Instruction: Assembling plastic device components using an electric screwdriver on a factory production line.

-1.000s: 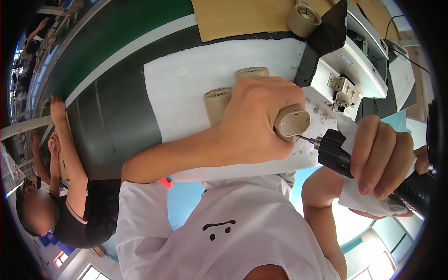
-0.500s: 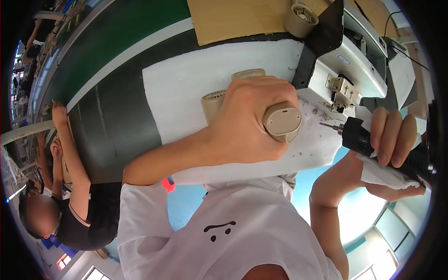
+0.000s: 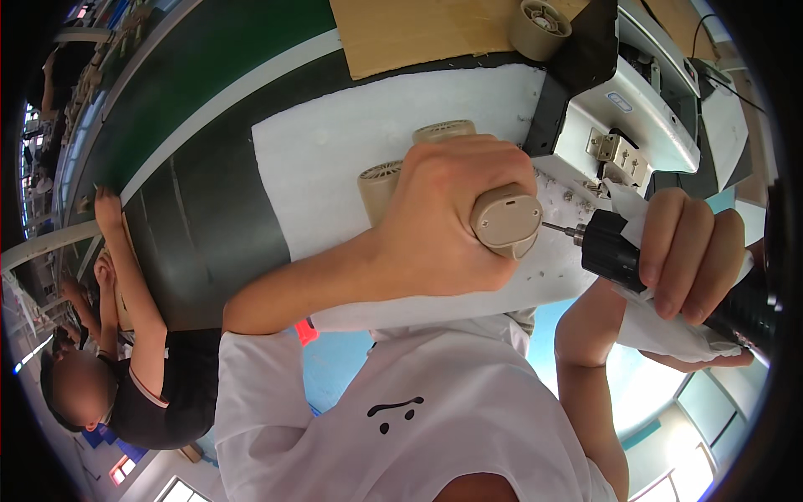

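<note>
My left hand (image 3: 452, 213) is closed around a beige plastic handle (image 3: 512, 219), whose oval end with small holes faces up and right out of the fist. In my right hand (image 3: 690, 251) is a black electric screwdriver (image 3: 613, 253), wrapped in white paper or cloth at the grip. Its thin bit points left, and its tip appears close to the handle's end; contact cannot be made out. Behind my left fist, two beige round parts with slotted grilles show, one at the left (image 3: 379, 188) and one farther back (image 3: 443, 130), both partly hidden.
A white sheet (image 3: 326, 151) covers the bench, with small screws scattered at its right. A metal machine (image 3: 623, 105) stands at the back right. Beyond are a beige fan housing (image 3: 539, 32), cardboard (image 3: 418, 33) and a green belt (image 3: 242, 63). A co-worker (image 3: 159, 385) sits at the left.
My right hand has brought the screwdriver left, so its bit is now close to the end of the handle. My left hand has hardly moved.
</note>
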Available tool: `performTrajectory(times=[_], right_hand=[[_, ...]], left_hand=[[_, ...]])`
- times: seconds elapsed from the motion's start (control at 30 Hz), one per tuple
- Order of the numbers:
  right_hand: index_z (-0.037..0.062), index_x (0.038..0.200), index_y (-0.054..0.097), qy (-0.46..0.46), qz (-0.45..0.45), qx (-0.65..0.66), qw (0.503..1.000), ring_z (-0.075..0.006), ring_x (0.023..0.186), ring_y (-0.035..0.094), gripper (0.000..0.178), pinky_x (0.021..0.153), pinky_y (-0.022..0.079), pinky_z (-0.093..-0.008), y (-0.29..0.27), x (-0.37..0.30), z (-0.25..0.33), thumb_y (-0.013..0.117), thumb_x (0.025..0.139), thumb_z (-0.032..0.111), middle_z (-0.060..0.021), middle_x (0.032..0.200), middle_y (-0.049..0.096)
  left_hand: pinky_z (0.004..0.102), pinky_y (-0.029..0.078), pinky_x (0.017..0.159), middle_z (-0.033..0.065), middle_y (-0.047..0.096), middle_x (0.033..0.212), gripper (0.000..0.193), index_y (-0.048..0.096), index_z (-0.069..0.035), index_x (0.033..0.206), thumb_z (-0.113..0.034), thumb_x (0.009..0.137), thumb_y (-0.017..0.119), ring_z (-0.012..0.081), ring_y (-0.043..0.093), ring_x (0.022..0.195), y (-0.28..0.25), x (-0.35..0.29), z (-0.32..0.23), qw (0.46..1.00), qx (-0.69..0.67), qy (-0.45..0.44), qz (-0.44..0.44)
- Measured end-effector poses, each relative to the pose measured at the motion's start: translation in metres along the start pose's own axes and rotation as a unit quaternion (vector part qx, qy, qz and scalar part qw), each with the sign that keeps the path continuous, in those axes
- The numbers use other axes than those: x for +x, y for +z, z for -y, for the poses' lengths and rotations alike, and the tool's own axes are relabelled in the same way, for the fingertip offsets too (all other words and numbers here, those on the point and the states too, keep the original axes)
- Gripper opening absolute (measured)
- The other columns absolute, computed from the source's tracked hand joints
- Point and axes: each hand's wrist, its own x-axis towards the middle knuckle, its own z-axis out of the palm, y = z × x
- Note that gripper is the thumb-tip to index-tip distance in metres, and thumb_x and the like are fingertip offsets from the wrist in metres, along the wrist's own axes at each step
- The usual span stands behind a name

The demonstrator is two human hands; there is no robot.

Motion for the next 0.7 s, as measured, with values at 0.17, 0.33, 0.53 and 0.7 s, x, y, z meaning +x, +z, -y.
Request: performTrajectory(times=[0.17, 0.33, 0.53, 0.7], right_hand=[[0.015, 0.117, 0.047, -0.012, -0.041, -0.014, 0.999, -0.0103, 0.058, 0.054, 0.037, 0.058, 0.05, -0.0252, 0.008, -0.0002, -0.0013, 0.065, 0.094, 0.038, 0.0019, 0.073, 0.054], [0.0156, 0.116, 0.047, -0.014, -0.05, -0.013, 0.999, -0.0103, 0.059, 0.054, 0.036, 0.059, 0.049, -0.0246, 0.0063, -0.0072, 0.0022, 0.065, 0.094, 0.038, 0.0022, 0.073, 0.054], [0.0161, 0.115, 0.047, -0.01, -0.029, -0.003, 1.0, -0.0108, 0.06, 0.055, 0.037, 0.06, 0.05, -0.0247, 0.0056, -0.0031, -0.0006, 0.065, 0.094, 0.039, 0.0019, 0.074, 0.054], [0.0161, 0.115, 0.046, -0.014, -0.061, 0.016, 0.998, -0.0116, 0.061, 0.055, 0.038, 0.062, 0.05, -0.0257, 0.007, -0.0042, -0.0037, 0.066, 0.093, 0.04, 0.0015, 0.075, 0.054]], left_hand=[[0.0296, 0.033, 0.05, 0.0032, 0.049, 0.061, 0.022, 0.054, -0.007, 0.066, 0.006, 0.055, 0.067, 0.0198, 0.042, 0.053, 0.0025, -0.0008, -0.0005, 1.0, 0.0, -0.001, -0.011], [0.0301, 0.033, 0.05, 0.003, 0.049, 0.061, 0.022, 0.054, -0.007, 0.066, 0.006, 0.055, 0.067, 0.0197, 0.042, 0.053, 0.0027, -0.0013, -0.0029, 1.0, 0.003, 0.0, -0.009], [0.0301, 0.034, 0.05, 0.0027, 0.05, 0.061, 0.022, 0.053, -0.007, 0.066, 0.006, 0.055, 0.067, 0.0195, 0.043, 0.054, 0.0035, -0.0026, -0.002, 1.0, 0.007, -0.004, -0.005], [0.037, 0.04, 0.054, 0.0077, 0.056, 0.066, 0.02, 0.055, -0.006, 0.07, 0.004, 0.055, 0.064, 0.0289, 0.054, 0.061, 0.0016, -0.0025, -0.0053, 0.999, 0.014, -0.027, 0.011]])
